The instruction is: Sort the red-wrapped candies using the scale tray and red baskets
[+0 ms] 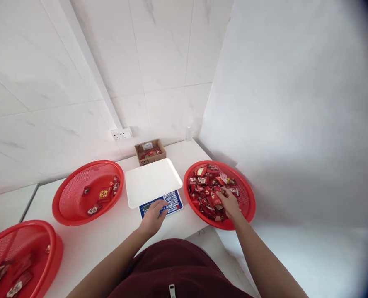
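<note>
My left hand [153, 218] rests over the blue keypad of a digital scale [176, 204], its fingers loosely bent, thumb apart, nothing in it. A white weighing tray [153, 180] tops the scale and holds nothing. On the right, my right hand [230, 205] reaches into a round red plastic basket [249, 198] filled with small wrapped snack packets [201, 181], mostly red. Thumb and fingers pinch at a red packet [213, 199] lying on the pile. The fingertips partly cover its edge.
Left of the scale stands another red basket [70, 190] with several packets. A third red basket [55, 252] is cut off at the lower left. Behind the tray sits a cardboard box [149, 151] with red packets. A clear container [188, 133] is near the wall socket [122, 133].
</note>
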Tool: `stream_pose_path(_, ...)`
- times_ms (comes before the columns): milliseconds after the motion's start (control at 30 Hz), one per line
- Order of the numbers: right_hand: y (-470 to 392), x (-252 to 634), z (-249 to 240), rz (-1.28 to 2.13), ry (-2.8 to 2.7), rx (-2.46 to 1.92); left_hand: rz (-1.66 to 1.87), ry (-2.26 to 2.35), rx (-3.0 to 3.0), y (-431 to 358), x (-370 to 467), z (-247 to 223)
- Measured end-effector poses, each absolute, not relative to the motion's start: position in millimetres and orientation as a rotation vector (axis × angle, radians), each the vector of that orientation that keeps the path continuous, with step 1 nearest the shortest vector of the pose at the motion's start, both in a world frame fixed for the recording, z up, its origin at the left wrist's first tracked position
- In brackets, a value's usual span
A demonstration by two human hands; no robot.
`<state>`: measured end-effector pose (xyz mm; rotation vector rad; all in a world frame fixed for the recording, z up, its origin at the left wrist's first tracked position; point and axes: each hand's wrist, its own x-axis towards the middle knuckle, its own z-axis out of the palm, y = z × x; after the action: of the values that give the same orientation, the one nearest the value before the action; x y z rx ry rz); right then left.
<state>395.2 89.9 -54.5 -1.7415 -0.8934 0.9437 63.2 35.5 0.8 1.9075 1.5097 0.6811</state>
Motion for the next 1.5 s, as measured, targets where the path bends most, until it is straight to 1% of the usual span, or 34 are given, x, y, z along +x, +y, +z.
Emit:
stream_pose_path(100,85.5,393.2,-34.8,1.226,-0.558,-1.449,0.617,1.38,1.548,43.5,103.1,17.4)
stream_pose_path(167,81.0,383.7,-19.4,1.354,-0.471,-1.317,0.59,1.24,1.229,47.4,130.3,26.8)
stream_pose_path(300,67.8,352.9,4.4,1.494,-0.527,-1.18,0.628,0.96,0.773,51.6,173.2,36.0)
stream_pose_path(433,54.9,327.9,9.1,1.555,-0.684,-1.16,0.721,0.98,0.71,51.1,184.5,29.9)
stream_pose_path(633,52.4,307.2,-0.7,1.769,-0.52,-1.107,0.756,1.14,0.683,44.6,153.0,18.9)
stream_pose_path(833,54.1,292.8,-3.0,1.814,-0.382,-1.118,0.967,1.329,0.618,67.9,109.1,19.4)
stream_pose_path(967,50.2,287.0,-10.4,1.819,-0.391,-1.183,1.051,1.68,0.969,93.4,71.6,14.1)
stream_pose_path(1067,47.5,277.4,-15.1,1.827,-0.371,-1.199,1.037,1.806,1.135,105.1,45.1,7.2)
stream_pose_path(1300,51.7,232.7,-4.7,1.851,-0.394,-1.248,0.972,1.812,1.155,105.1,-0.3,-12.0)
stream_pose_path(1500,82.7,182.5,-5.9,1.803,-0.472,-1.315,1.074,1.52,0.648,103.3,-25.2,-29.5)
